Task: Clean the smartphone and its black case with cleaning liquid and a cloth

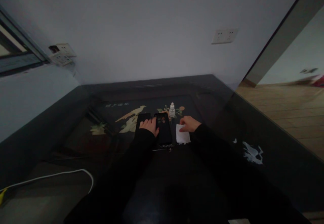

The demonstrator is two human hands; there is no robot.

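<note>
My left hand [150, 127] lies palm down over a flat black phone-like slab [144, 116], fingers laid across it and the thumb reaching toward a second slab. That second one is a black phone or phone case [164, 134] with round camera marks near its top; I cannot tell which. On its right, my right hand [189, 124] has its fingers bent and closed on the upper right edge of a folded white tissue [182, 136] on the table. Behind the tissue stands a small clear dropper bottle [172, 111] with a white cap, upright and touched by neither hand.
The dark glossy table [212, 99] bears a bird and flower picture and meets the wall at the back. Crumpled white scraps [253, 154] lie at the right. A white cable [60, 173] curves at the lower left. Wall sockets [224, 36] sit above.
</note>
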